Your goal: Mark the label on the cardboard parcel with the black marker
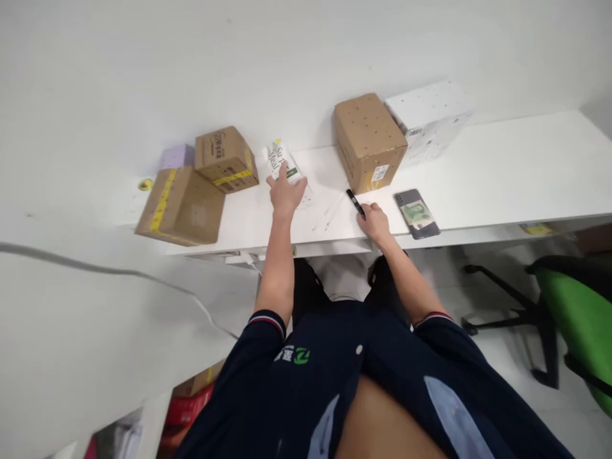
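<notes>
Nearest the camera is the person's dark navy shirt [335, 370], from which both bare forearms reach out to the white table [502, 172].

The left hand [285, 191] lies flat, fingers spread and open, on the near end of a white carton [282, 167] with green print; it presses on the carton rather than wrapping it. The right hand [375, 223] is curled loosely around the lower end of a black marker [355, 203], whose tip points away toward the perforated brown box [368, 141].

Taking that perforated brown box as landmark: the carton lies well to its left, the marker just in front of it, a phone [417, 213] in front and to its right, a white box [430, 118] touching its right side. Far to its left sit two taped cardboard boxes [201, 185].

The step in hand looks like steadying the carton while the marker is held ready. The next move would seem to call for a firmer grip on the carton, since a flat palm cannot lift it.
</notes>
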The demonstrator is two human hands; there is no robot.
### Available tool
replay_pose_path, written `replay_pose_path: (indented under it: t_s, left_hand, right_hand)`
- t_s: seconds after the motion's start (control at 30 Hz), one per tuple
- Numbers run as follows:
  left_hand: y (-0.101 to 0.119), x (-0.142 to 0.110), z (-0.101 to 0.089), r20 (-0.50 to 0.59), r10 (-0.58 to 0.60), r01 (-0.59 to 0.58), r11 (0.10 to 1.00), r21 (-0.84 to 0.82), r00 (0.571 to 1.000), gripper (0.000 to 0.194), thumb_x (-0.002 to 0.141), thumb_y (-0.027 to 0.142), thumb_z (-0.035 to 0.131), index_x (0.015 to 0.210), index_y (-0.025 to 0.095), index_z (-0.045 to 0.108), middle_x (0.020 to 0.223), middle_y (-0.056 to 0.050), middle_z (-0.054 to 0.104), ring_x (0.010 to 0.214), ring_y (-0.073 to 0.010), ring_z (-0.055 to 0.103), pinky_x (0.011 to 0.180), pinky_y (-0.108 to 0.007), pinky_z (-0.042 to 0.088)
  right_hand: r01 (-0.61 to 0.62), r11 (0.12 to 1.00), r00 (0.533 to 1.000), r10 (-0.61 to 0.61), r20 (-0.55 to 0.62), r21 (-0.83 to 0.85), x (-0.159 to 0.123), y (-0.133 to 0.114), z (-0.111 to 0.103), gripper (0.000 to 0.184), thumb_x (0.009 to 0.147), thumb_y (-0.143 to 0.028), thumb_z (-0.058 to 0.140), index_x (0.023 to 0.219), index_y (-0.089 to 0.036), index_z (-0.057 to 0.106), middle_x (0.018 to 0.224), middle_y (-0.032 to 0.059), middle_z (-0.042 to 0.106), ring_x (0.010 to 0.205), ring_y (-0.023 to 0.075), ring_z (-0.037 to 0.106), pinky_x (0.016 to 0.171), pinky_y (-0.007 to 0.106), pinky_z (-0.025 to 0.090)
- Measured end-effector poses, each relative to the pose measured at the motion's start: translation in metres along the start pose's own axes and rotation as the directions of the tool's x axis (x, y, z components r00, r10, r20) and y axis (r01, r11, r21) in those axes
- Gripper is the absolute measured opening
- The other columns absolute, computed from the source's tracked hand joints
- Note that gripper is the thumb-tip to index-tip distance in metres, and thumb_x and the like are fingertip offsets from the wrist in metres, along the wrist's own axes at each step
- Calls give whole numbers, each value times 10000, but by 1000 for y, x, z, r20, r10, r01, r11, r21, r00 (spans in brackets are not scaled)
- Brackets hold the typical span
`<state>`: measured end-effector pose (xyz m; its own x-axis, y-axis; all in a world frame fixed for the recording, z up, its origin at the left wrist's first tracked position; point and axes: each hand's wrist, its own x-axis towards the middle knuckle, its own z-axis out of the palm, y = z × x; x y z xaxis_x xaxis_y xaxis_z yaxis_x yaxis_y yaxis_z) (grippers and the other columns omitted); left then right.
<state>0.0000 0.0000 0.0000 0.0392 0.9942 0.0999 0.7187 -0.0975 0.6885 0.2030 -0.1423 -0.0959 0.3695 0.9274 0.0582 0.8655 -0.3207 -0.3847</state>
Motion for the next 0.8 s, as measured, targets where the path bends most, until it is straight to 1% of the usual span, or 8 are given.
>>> replay_pose_path:
  t_s: [0.13, 0.27, 0.4, 0.53, 0.6, 0.67, 0.73, 0.8]
  left_hand:
    - [17, 8, 25, 6, 37, -37, 999, 18, 999, 716, 741, 345, 696, 1424, 277, 491, 1382, -188, 406, 1234, -421, 534, 1066, -560, 402]
    - [26, 36, 63, 25, 145, -140, 980, -141, 989, 695, 702, 315, 733, 1368, 284, 538, 1392, -169, 416, 1281, -418, 487, 1086, -561, 383]
    - [40, 64, 99, 102, 299, -258, 920, -295, 949, 709, 661, 296, 765, 1337, 301, 550, 1424, -120, 426, 1363, -386, 401, 1165, -540, 319]
    - [51, 77, 118, 202, 388, -310, 891, -330, 899, 799, 652, 224, 752, 1401, 254, 477, 1475, -117, 416, 1463, -356, 257, 1221, -515, 227]
    - [49, 80, 117, 216, 433, -343, 869, -356, 875, 816, 651, 208, 746, 1414, 244, 457, 1494, -117, 421, 1475, -344, 242, 1228, -514, 204]
    - [40, 83, 105, 190, 475, -383, 843, -378, 859, 790, 667, 242, 748, 1403, 250, 463, 1497, -103, 445, 1460, -328, 296, 1227, -501, 212]
    - [25, 89, 79, 104, 463, -404, 846, -347, 880, 719, 716, 324, 737, 1383, 237, 481, 1475, -95, 487, 1441, -305, 352, 1222, -468, 230]
    - [6, 96, 41, -60, 342, -346, 907, -238, 938, 630, 808, 411, 677, 1366, 182, 492, 1440, -112, 520, 1439, -285, 360, 1220, -449, 218]
  right_hand:
    - [22, 985, 995, -5, -96, 171, 1, 14, 10, 330, 868, -291, 560, 1123, -146, 712, 939, 129, 666, 824, 245, 612, 779, 347, 493]
    - [84, 920, 978, -1, -210, 383, 0, 26, 21, 329, 847, -324, 554, 1043, -138, 742, 815, 87, 667, 707, 197, 599, 739, 324, 508]
    - [110, 865, 962, 32, -272, 490, 1, 30, 27, 344, 830, -375, 556, 997, -145, 749, 759, 67, 664, 655, 180, 591, 704, 322, 516]
    - [120, 842, 953, 50, -298, 526, 3, 30, 31, 339, 815, -391, 563, 985, -157, 740, 773, 71, 686, 672, 189, 611, 720, 341, 534]
    - [124, 838, 950, 54, -307, 531, 3, 31, 31, 328, 810, -389, 566, 986, -170, 735, 809, 74, 708, 699, 195, 626, 749, 354, 544]
    - [125, 838, 950, 53, -307, 531, 2, 31, 30, 322, 810, -388, 564, 986, -175, 731, 830, 78, 718, 716, 198, 636, 768, 362, 548]
    - [127, 841, 953, 44, -300, 525, 1, 31, 29, 319, 814, -388, 562, 984, -174, 728, 836, 81, 721, 718, 198, 641, 763, 360, 550]
    - [132, 846, 954, 33, -298, 516, 0, 31, 29, 313, 818, -386, 562, 980, -174, 727, 842, 84, 725, 717, 199, 644, 755, 358, 551]
